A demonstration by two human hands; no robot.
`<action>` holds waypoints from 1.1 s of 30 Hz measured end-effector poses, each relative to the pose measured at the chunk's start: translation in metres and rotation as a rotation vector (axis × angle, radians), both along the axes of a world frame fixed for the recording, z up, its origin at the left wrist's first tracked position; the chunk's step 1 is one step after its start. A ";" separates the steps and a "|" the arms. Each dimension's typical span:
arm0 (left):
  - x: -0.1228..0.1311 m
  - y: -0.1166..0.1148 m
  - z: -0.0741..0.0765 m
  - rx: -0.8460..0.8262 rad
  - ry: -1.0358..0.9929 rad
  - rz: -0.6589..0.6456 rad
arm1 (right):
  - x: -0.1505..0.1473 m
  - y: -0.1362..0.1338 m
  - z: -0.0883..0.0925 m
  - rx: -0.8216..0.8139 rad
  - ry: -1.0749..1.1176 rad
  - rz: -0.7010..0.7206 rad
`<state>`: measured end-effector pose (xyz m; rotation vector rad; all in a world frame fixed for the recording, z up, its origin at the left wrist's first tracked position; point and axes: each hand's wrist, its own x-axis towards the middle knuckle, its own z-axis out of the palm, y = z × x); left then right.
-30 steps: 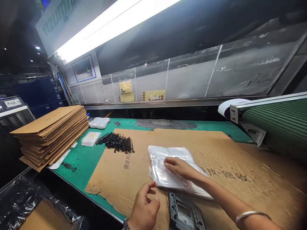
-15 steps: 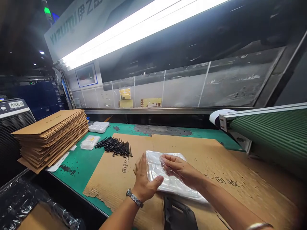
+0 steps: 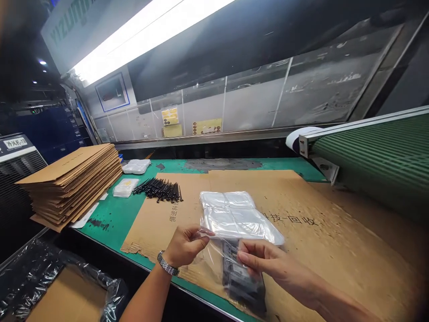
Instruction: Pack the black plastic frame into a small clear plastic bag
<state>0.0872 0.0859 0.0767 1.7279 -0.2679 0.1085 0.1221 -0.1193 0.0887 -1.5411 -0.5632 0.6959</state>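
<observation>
Overhead sign point(image 3: 69, 20): cropped lettering, "YIZUM" legible. Cardboard sheet point(image 3: 335, 250): printed Chinese characters. Left hand point(image 3: 186, 245), right hand point(image 3: 264, 264): each pinches the clear bag point(image 3: 217, 250) stretched between them. Black part point(image 3: 241, 281) shows through the film. Bag stack point(image 3: 234, 217) lies just beyond the fingertips.

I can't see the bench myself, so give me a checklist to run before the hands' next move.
1. Left hand pinches the thin clear plastic bag: ok.
2. Right hand grips the bag's other edge: ok.
3. Bag mouth open: cannot tell.
4. Black moulded plastic part inside the bag, not under it: cannot tell.
5. Stack of clear bags flat on the brown cardboard sheet: ok.
</observation>
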 end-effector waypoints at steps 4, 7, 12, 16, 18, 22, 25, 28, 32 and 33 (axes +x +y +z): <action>-0.012 0.002 0.000 0.078 -0.016 0.040 | -0.012 -0.003 -0.005 0.003 -0.017 -0.051; -0.030 -0.008 0.002 0.178 -0.196 0.396 | -0.023 -0.002 -0.004 0.026 -0.086 -0.075; -0.062 -0.038 -0.003 0.023 -0.056 0.166 | -0.046 0.007 -0.011 -0.124 -0.398 -0.128; -0.066 -0.054 -0.020 -0.444 0.152 0.061 | -0.060 0.011 -0.025 -0.183 -0.495 -0.114; -0.065 -0.056 -0.026 -0.787 0.245 0.145 | -0.061 0.010 -0.027 -0.144 -0.407 -0.153; -0.067 -0.054 -0.034 -1.217 0.386 0.229 | -0.056 0.007 -0.028 0.145 0.047 -0.555; -0.069 -0.056 -0.042 -1.011 0.272 0.223 | -0.056 0.010 -0.036 0.248 0.177 -0.709; -0.066 -0.057 -0.055 -0.763 0.246 0.384 | -0.065 0.018 -0.047 0.194 0.133 -0.641; -0.067 -0.052 -0.071 -0.396 0.068 0.733 | -0.079 0.028 -0.054 0.003 -0.240 -0.448; -0.070 -0.050 -0.073 -0.193 -0.103 0.795 | -0.082 0.031 -0.054 -0.038 -0.356 -0.395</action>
